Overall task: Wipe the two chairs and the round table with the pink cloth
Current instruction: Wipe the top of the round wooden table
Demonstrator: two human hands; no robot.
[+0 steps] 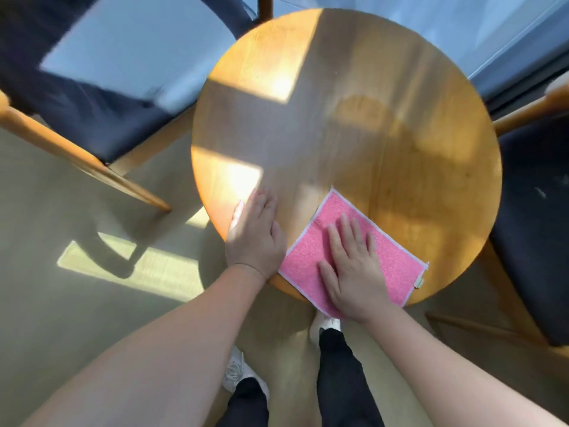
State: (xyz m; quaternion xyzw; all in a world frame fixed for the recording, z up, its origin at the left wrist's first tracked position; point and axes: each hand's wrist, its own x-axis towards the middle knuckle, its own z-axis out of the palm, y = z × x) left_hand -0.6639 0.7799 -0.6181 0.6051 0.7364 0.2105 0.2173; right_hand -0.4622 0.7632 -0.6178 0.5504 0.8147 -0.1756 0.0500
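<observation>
Under my right hand [354, 272], the pink cloth [397, 260] lies flat at the near edge of the round table [338, 118], its near border just over the rim. It sits on a diagonal: one corner points away from me toward the table's middle, and its longer side runs from there down to the right. My right hand presses it, fingers straight and spread. My left hand [255, 235], just left of the cloth, lies flat on the wood. A chair [92, 118] stands beyond it.
</observation>
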